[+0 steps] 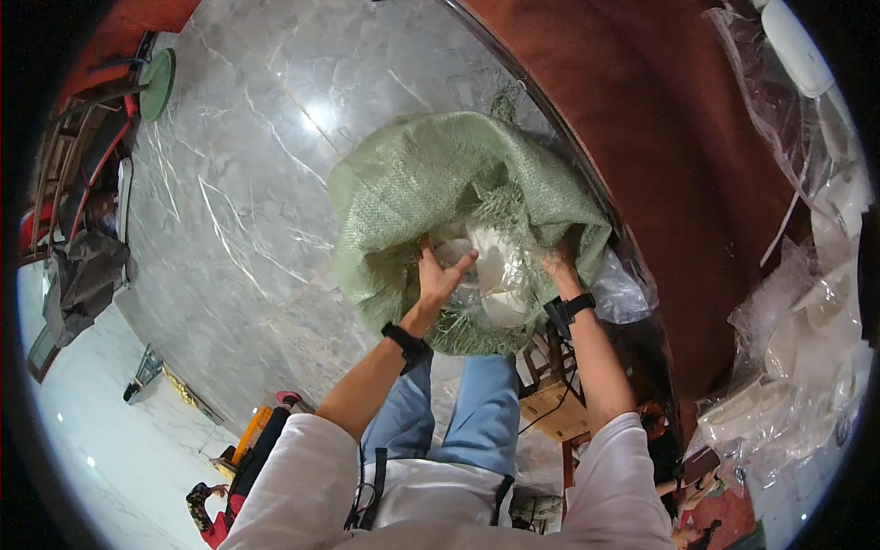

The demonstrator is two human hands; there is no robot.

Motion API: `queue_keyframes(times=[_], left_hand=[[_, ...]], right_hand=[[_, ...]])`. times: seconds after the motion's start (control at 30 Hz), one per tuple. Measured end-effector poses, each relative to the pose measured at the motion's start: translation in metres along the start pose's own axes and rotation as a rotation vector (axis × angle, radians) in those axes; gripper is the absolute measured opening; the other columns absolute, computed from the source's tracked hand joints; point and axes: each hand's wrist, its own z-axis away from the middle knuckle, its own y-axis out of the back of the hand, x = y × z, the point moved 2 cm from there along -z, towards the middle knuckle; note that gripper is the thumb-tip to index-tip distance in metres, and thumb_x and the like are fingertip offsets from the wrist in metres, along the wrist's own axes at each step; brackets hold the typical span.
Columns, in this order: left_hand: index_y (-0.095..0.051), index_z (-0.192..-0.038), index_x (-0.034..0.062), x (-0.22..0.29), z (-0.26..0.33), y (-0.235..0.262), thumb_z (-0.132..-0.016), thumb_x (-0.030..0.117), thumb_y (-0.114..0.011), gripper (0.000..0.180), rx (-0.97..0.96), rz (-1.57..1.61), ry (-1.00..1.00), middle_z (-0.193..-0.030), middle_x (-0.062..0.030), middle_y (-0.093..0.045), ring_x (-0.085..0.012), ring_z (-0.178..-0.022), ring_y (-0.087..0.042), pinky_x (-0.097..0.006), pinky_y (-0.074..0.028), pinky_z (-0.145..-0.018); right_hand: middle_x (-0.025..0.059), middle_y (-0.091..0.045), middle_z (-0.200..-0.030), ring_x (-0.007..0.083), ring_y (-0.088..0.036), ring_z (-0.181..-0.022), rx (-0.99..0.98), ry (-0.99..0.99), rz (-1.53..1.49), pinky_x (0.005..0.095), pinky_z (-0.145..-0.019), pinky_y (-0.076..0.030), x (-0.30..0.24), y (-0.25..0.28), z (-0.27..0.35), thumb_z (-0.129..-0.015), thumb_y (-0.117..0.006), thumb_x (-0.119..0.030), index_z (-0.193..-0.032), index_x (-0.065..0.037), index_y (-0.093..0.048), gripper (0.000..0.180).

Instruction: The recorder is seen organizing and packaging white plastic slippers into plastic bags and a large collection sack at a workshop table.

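Observation:
A large pale green woven sack (412, 174) stands on the floor in front of my legs, its frayed mouth turned toward me. Inside show smooth white pieces (500, 275), partly in clear plastic; their kind I cannot make out. My left hand (442, 275) reaches into the mouth at its left side, thumb stretched away from the fingers, over the clear wrapping. At the right side of the mouth is my right hand (559, 264), against the frayed rim, with most of its fingers hidden by the sack's fold. Black bands circle both wrists.
A red-brown covered surface (632, 110) runs along the right, its edge close to the sack. White items in clear plastic (788, 367) lie at far right. A wooden stool (555, 394) stands near my right leg. At far left is a green round seat (158, 84). People show below.

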Motion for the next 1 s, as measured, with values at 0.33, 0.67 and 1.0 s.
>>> queue_keyframes(times=[0.33, 0.67, 1.0], left_hand=[[-0.052, -0.110, -0.0047, -0.011, -0.072, -0.055, -0.054, 0.055, -0.077, 0.085, -0.458, 0.078, 0.173, -0.110, -0.0171, -0.055, -0.0281, -0.104, -0.051, -0.034, -0.039, -0.089], [-0.057, -0.103, -0.0008, -0.037, -0.074, -0.061, -0.077, 0.027, -0.064, 0.039, -0.250, -0.010, 0.238, -0.101, -0.0087, -0.061, -0.0247, -0.091, -0.058, -0.038, -0.046, -0.075], [-0.055, -0.112, 0.0033, -0.068, -0.096, -0.009, -0.085, 0.025, -0.051, 0.035, -0.403, 0.337, 0.199, -0.111, -0.0072, -0.055, -0.0207, -0.100, -0.051, -0.032, -0.040, -0.085]], right_hand=[[0.0106, -0.036, -0.133, 0.0234, -0.039, -0.119, -0.134, -0.097, 0.046, 0.0408, -0.100, -0.034, -0.025, 0.029, -0.070, -0.091, -0.041, -0.033, -0.128, -0.009, -0.040, 0.044], [0.0110, -0.038, -0.132, 0.0235, -0.040, -0.118, -0.289, -0.066, 0.356, 0.0410, -0.099, -0.034, 0.018, -0.012, -0.047, -0.090, -0.043, -0.032, -0.125, -0.008, -0.042, 0.043], [0.0114, -0.040, -0.130, 0.0235, -0.040, -0.118, -0.481, -0.025, 0.662, 0.0413, -0.098, -0.035, 0.008, 0.011, -0.016, -0.089, -0.046, -0.031, -0.123, -0.007, -0.044, 0.042]])
